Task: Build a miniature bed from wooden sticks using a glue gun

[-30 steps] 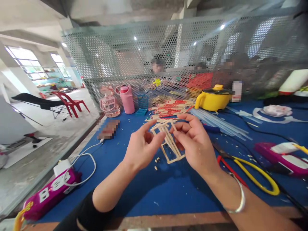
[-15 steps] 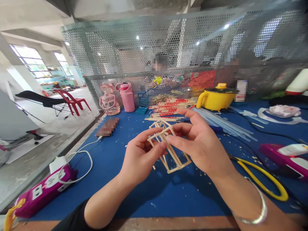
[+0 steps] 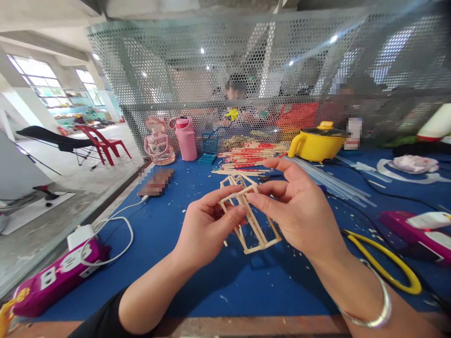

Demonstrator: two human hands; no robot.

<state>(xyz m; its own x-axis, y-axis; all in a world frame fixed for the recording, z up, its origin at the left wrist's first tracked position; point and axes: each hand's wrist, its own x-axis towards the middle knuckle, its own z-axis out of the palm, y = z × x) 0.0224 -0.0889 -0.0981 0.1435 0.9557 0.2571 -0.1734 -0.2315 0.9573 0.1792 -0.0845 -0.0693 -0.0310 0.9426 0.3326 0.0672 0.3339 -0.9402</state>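
Note:
Both my hands hold a small open frame made of thin wooden sticks (image 3: 259, 233), tilted above the blue table. My left hand (image 3: 207, 225) pinches its left side between thumb and fingers. On the upper right part, my right hand (image 3: 294, 202) closes its thumb and forefinger on a corner of the frame, with other fingers lifted. The fingers partly cover the upper joints. Behind the frame lies a heap of wooden sticks with red wrappers (image 3: 252, 156). To the right of my right wrist are yellow-handled pliers (image 3: 387, 263).
A yellow electric pot (image 3: 319, 144), clear glue sticks (image 3: 334, 183), a pink bottle (image 3: 186, 141) and a clear jug (image 3: 159, 148) stand or lie farther back. Purple power strips (image 3: 59, 277) flank the blue table (image 3: 197, 291). A perforated metal screen (image 3: 197, 84) rises behind; people sit beyond it.
The view has shifted slightly. My hands keep their grip on the stick frame, with the right fingertips moved slightly along its upper corner.

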